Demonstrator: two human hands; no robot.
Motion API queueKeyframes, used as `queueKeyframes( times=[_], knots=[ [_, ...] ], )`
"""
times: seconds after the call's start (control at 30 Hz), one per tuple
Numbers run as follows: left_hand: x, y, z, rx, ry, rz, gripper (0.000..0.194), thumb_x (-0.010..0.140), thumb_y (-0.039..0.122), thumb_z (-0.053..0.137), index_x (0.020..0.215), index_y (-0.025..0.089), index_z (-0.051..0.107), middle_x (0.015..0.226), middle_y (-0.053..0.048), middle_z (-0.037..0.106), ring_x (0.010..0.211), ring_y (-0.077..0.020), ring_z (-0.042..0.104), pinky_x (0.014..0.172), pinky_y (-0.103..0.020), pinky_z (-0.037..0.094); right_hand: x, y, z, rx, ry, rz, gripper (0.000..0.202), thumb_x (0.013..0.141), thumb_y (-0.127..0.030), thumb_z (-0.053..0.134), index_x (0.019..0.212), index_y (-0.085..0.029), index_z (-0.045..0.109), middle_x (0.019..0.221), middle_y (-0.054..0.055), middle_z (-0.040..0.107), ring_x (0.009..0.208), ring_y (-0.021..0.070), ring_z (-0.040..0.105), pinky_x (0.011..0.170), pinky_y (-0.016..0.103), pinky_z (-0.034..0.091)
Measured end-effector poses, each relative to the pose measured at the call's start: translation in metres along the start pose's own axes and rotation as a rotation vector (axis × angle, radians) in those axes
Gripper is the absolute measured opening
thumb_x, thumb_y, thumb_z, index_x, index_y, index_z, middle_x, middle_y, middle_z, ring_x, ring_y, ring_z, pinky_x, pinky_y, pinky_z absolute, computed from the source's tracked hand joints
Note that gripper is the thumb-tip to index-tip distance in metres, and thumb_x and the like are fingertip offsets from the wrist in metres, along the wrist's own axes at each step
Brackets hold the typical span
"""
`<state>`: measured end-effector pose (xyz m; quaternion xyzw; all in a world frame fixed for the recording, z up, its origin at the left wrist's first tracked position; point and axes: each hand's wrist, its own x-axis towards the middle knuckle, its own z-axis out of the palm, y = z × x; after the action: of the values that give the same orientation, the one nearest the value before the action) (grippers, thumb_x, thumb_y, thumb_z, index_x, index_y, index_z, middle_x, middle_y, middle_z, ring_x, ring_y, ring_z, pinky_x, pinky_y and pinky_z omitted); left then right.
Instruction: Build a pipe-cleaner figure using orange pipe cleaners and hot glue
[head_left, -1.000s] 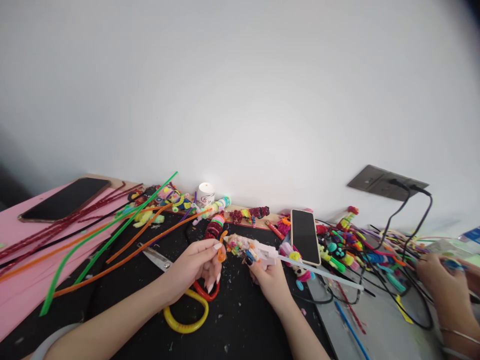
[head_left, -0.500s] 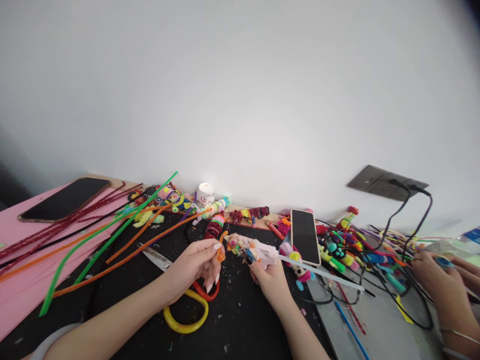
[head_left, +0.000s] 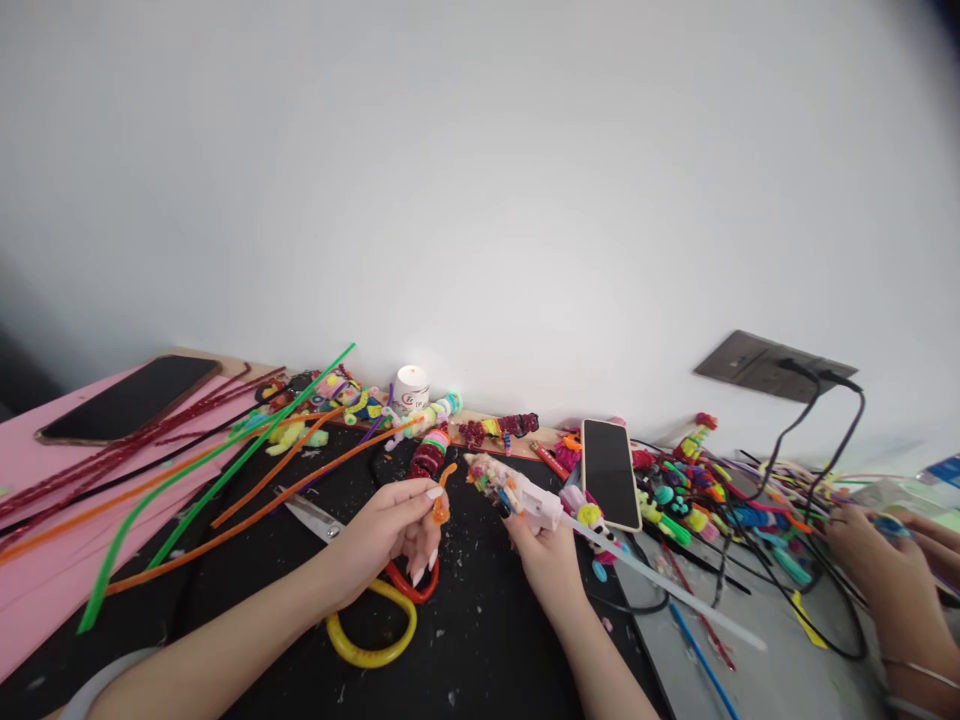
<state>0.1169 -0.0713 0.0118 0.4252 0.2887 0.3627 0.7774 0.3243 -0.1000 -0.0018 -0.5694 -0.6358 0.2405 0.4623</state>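
Between the thumb and fingers of my left hand [head_left: 405, 525] is a small orange pipe-cleaner piece [head_left: 441, 505], its thin end pointing up. My right hand [head_left: 541, 550] is closed round a white hot glue gun [head_left: 538, 503] whose nozzle end is crusted with colourful fuzz. A long translucent glue stick [head_left: 667, 582] sticks out of the gun's back toward the lower right. The nozzle points up-left and stands a little apart from the orange piece. Below my left hand lie scissors [head_left: 371, 630] with yellow and red handles, partly hidden by my wrist.
Long pipe cleaners [head_left: 217, 490] cross the left side over pink sheets. A phone [head_left: 131, 400] lies there, another phone [head_left: 609, 470] right of centre. A white cup [head_left: 412, 388] stands by the wall. Cables hang from a socket [head_left: 772, 365]. At right, a co-worker's hands [head_left: 877, 560] hold something small.
My right hand has drawn the glue gun slightly right, away from the orange piece, and the glue stick's tail has swung lower right. My left hand stays nearly still.
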Motion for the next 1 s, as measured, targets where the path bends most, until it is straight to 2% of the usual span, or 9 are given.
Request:
queueKeyframes(
  times=[0.1, 0.27, 0.37, 0.47, 0.57, 0.67, 0.77, 0.87, 1.0],
  knots=[
    [-0.001, 0.000, 0.000, 0.030, -0.001, 0.012, 0.032, 0.083, 0.045, 0.056, 0.070, 0.017, 0.049, 0.043, 0.002, 0.058, 0.030, -0.0077, 0.047, 0.033, -0.015, 0.034, 0.004, -0.002, -0.005, -0.153, 0.052, 0.011, 0.018, 0.079, -0.024, 0.056, 0.094, -0.017, 0.063, 0.091, 0.008, 0.067, 0.083, 0.0239, 0.062, 0.072, 0.032, 0.047],
    [-0.007, 0.002, 0.000, 0.239, -0.007, 0.047, 0.029, 0.089, 0.041, 0.047, 0.073, 0.018, 0.051, 0.039, 0.004, 0.055, 0.023, -0.0048, 0.034, 0.028, -0.014, 0.020, 0.008, -0.002, -0.008, -0.455, -0.007, -0.018, 0.035, 0.076, -0.019, 0.054, 0.110, -0.018, 0.059, 0.103, 0.010, 0.064, 0.096, 0.0274, 0.058, 0.080, 0.037, 0.042],
    [-0.012, 0.003, 0.002, 0.354, -0.004, 0.076, 0.030, 0.091, 0.041, 0.044, 0.071, 0.019, 0.048, 0.039, 0.005, 0.053, 0.023, -0.0044, 0.032, 0.029, -0.014, 0.019, 0.006, -0.001, -0.005, -0.653, -0.045, -0.011, 0.041, 0.072, -0.019, 0.057, 0.113, -0.019, 0.060, 0.108, 0.011, 0.064, 0.099, 0.0324, 0.054, 0.081, 0.043, 0.038],
    [-0.015, 0.003, 0.004, 0.477, -0.017, 0.101, 0.031, 0.092, 0.040, 0.042, 0.071, 0.019, 0.048, 0.040, 0.006, 0.051, 0.025, -0.0046, 0.032, 0.031, -0.016, 0.020, 0.004, -0.003, -0.003, -0.704, -0.098, -0.024, 0.049, 0.070, -0.019, 0.056, 0.119, -0.022, 0.058, 0.113, 0.010, 0.062, 0.101, 0.0329, 0.051, 0.082, 0.045, 0.036],
    [-0.018, 0.006, 0.007, 0.621, -0.032, 0.141, 0.032, 0.093, 0.037, 0.039, 0.067, 0.020, 0.047, 0.040, 0.006, 0.049, 0.028, -0.0057, 0.034, 0.034, -0.017, 0.022, 0.003, -0.008, -0.007, -0.605, -0.055, -0.048, 0.053, 0.071, -0.015, 0.052, 0.124, -0.023, 0.053, 0.122, 0.010, 0.056, 0.110, 0.0332, 0.047, 0.089, 0.050, 0.033],
    [-0.021, 0.009, 0.010, 0.732, -0.073, 0.175, 0.033, 0.093, 0.034, 0.038, 0.063, 0.020, 0.044, 0.042, 0.005, 0.049, 0.032, -0.0069, 0.037, 0.037, -0.018, 0.025, 0.002, -0.017, -0.011, -0.352, -0.014, -0.153, 0.039, 0.081, -0.019, 0.050, 0.119, -0.022, 0.055, 0.121, 0.011, 0.055, 0.113, 0.0297, 0.047, 0.094, 0.047, 0.035],
    [-0.022, 0.012, 0.011, 0.782, -0.157, 0.175, 0.034, 0.094, 0.032, 0.037, 0.062, 0.021, 0.043, 0.042, 0.006, 0.048, 0.033, -0.0076, 0.038, 0.041, -0.019, 0.029, -0.001, -0.023, -0.010, -0.047, -0.128, -0.219, 0.022, 0.088, -0.027, 0.051, 0.106, -0.021, 0.062, 0.098, 0.008, 0.063, 0.089, 0.0225, 0.057, 0.079, 0.035, 0.045],
    [-0.023, 0.014, 0.012, 0.816, -0.232, 0.168, 0.035, 0.095, 0.032, 0.036, 0.063, 0.021, 0.043, 0.042, 0.006, 0.046, 0.037, -0.0088, 0.040, 0.047, -0.019, 0.034, -0.004, -0.027, -0.005, 0.148, -0.242, -0.121, 0.017, 0.086, -0.033, 0.057, 0.091, -0.020, 0.068, 0.079, 0.004, 0.064, 0.067, 0.0175, 0.056, 0.062, 0.028, 0.045],
    [-0.024, 0.015, 0.011, 0.855, -0.269, 0.133, 0.034, 0.095, 0.034, 0.036, 0.064, 0.021, 0.042, 0.043, 0.006, 0.045, 0.040, -0.0096, 0.042, 0.051, -0.019, 0.036, -0.005, -0.030, -0.001, 0.353, -0.305, 0.017, 0.020, 0.080, -0.039, 0.065, 0.078, -0.019, 0.070, 0.071, 0.002, 0.064, 0.061, 0.0153, 0.056, 0.056, 0.025, 0.044]
  ],
)
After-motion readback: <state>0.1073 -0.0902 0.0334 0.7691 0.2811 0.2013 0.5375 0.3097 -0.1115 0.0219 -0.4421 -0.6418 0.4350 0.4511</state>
